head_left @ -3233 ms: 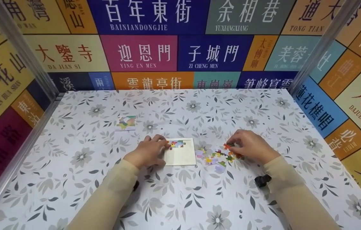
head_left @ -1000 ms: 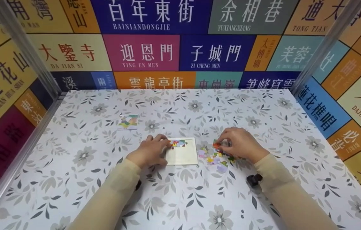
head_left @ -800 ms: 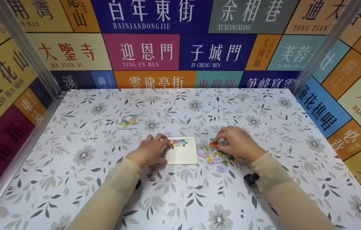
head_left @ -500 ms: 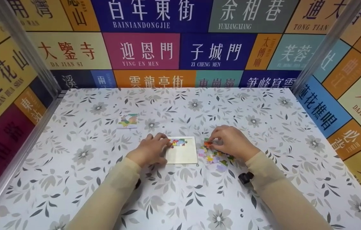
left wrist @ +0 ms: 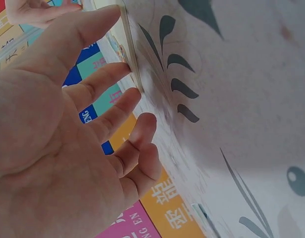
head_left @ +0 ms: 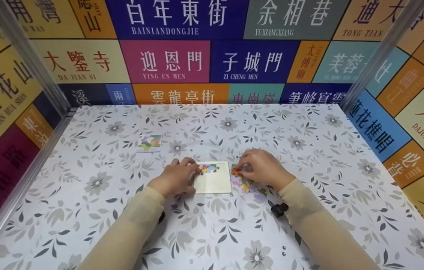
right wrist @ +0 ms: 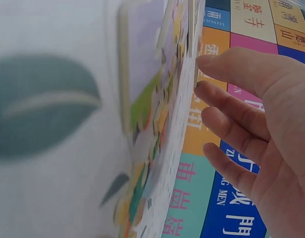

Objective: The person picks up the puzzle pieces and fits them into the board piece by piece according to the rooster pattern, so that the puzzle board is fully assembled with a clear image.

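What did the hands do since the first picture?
The right hand slid left from the loose pieces toward the puzzle board, carrying an orange piece pinched in its fingertips, now at the board's right edge. The left hand stayed resting on the board's left side. The small picture card didn't move.

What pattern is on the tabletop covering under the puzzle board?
White tabletop covering printed with grey flowers and dark grey-green leaves; the head view shows it best.

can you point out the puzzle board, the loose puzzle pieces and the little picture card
puzzle board (head_left: 214, 182), head view, on its bare lower middle.
loose puzzle pieces (head_left: 249, 187), head view, on the pile beside the right wrist.
picture card (head_left: 149, 143), head view, on its middle.
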`<state>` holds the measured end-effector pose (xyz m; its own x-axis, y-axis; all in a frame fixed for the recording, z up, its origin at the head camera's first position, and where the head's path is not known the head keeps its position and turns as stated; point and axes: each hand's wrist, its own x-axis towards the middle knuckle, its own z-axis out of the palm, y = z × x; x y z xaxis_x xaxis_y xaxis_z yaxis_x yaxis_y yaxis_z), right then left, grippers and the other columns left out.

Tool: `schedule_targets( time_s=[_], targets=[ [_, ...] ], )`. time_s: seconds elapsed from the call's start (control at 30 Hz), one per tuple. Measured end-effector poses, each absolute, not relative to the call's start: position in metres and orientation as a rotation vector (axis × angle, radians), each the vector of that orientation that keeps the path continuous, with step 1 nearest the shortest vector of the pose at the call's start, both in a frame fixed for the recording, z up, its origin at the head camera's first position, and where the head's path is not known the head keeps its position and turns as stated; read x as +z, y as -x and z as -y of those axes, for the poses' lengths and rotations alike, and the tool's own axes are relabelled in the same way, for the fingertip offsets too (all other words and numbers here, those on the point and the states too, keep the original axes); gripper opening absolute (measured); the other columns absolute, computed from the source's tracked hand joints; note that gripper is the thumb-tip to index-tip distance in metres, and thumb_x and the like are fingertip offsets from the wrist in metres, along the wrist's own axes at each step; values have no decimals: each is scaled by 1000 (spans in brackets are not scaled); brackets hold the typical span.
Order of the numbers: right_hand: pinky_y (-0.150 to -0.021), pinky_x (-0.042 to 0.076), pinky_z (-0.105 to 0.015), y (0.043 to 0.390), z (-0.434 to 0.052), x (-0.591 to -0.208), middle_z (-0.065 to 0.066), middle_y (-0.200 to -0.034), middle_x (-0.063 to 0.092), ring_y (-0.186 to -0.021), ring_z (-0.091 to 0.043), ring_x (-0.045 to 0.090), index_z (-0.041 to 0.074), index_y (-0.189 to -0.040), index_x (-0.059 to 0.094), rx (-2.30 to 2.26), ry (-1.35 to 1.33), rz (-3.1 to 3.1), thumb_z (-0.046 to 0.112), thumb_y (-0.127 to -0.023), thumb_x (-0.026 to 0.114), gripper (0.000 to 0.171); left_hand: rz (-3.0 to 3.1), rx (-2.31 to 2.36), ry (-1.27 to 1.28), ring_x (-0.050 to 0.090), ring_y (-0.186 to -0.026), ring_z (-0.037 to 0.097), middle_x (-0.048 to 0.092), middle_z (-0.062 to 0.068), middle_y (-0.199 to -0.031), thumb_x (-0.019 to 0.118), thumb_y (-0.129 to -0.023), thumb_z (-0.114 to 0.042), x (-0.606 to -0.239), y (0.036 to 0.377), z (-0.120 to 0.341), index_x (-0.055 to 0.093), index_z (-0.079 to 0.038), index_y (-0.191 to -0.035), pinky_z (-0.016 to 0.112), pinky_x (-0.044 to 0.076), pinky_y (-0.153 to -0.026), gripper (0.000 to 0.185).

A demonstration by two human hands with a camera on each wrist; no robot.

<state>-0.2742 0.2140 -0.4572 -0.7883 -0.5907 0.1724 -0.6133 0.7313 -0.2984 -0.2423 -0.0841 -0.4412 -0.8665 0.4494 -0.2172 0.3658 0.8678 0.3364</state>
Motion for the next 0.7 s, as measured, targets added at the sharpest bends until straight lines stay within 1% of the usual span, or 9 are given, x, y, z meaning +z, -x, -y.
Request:
schedule_targets(
  time_s=[0.3, 0.53, 0.7],
  targets=[
    [-91, 54, -39, 273, -198, -457, 7, -103, 73, -97, -16, 66, 21, -99, 83, 555, -982, 2891, 22, -90, 79, 10, -2734, 398, -598, 46, -128, 36, 45, 7, -154, 84, -84, -24, -440, 242, 83, 63, -19, -134, 53, 41, -108, 55],
    [-94, 54, -41, 275, -189, -457, 4, -104, 73, -99, -18, 68, 21, -99, 84, 517, -1012, 2870, 22, -89, 80, 11, -2747, 428, -618, 46, -123, 37, 47, 7, -151, 85, -83, -23, -442, 243, 84, 64, -19, -132, 56, 43, -104, 53],
    [-94, 54, -41, 278, -184, -458, 4, -104, 73, -99, -18, 68, 22, -101, 84, 473, -1010, 2892, 24, -91, 79, 11, -2747, 444, -627, 46, -123, 37, 47, 7, -150, 85, -83, -23, -443, 242, 85, 64, -18, -130, 57, 43, -103, 53]
  ],
)
